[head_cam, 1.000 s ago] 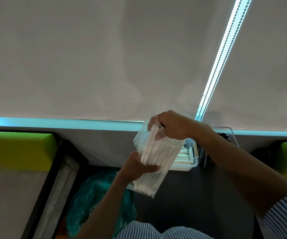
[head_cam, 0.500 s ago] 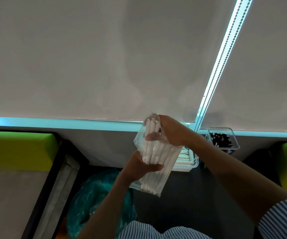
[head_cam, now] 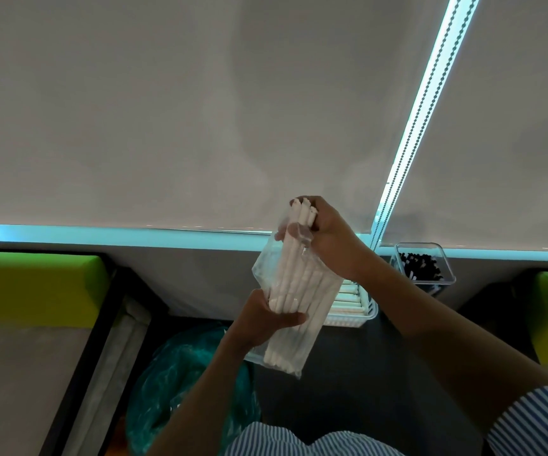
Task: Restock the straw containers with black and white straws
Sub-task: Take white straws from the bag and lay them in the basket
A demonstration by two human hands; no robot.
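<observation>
White straws (head_cam: 294, 274) sit bundled in a clear plastic bag (head_cam: 267, 264), held upright mid-air over the dark counter (head_cam: 364, 373), in front of me. My left hand (head_cam: 266, 319) wraps the bag's middle to steady it; my right hand (head_cam: 326, 236) has fingers curled round the top ends of a few straws poking out of the bag mouth, so they can be drawn out together. Bag is angled toward the white basket (head_cam: 361, 307) just behind it on the right, which already holds white straws, so I'd guess that's the drop target. Clear tub (head_cam: 430, 264) of black straws (head_cam: 419, 263) sits further right, against the wall. Teal bin bag (head_cam: 183, 383) near left, below the hands, likely for the empty wrapper
</observation>
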